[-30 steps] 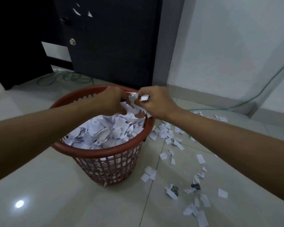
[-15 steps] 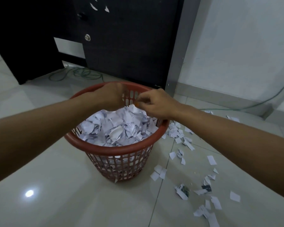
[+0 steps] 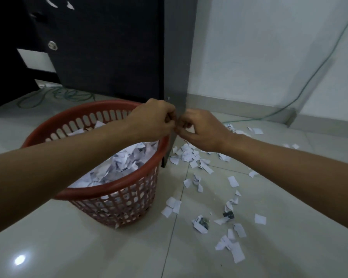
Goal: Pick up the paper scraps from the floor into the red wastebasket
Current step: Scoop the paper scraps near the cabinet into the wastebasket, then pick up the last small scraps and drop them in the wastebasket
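Both grips meet over the far right rim of the round red plastic lattice wastebasket (image 3: 100,192). My left hand (image 3: 151,121) and right hand (image 3: 201,130) have fingers curled in, fingertips touching each other btwn them. Can't tell whether either pinches anything; no paper shows at the fingertips. Left forearm crosses above the basket's opening. Basket stands on the pale glossy tiled floor (image 3: 68,247), piled w/ white torn paper scraps (image 3: 127,159) up near the rim. More loose white paper scraps on the floor (image 3: 191,155) lie just right of the basket, scattered from near the dark grey cabinet edge (image 3: 175,77) toward the near right corner. Thin green cable (image 3: 301,91) runs down the white wall (image 3: 269,47) to the skirting, well apart from the basket.
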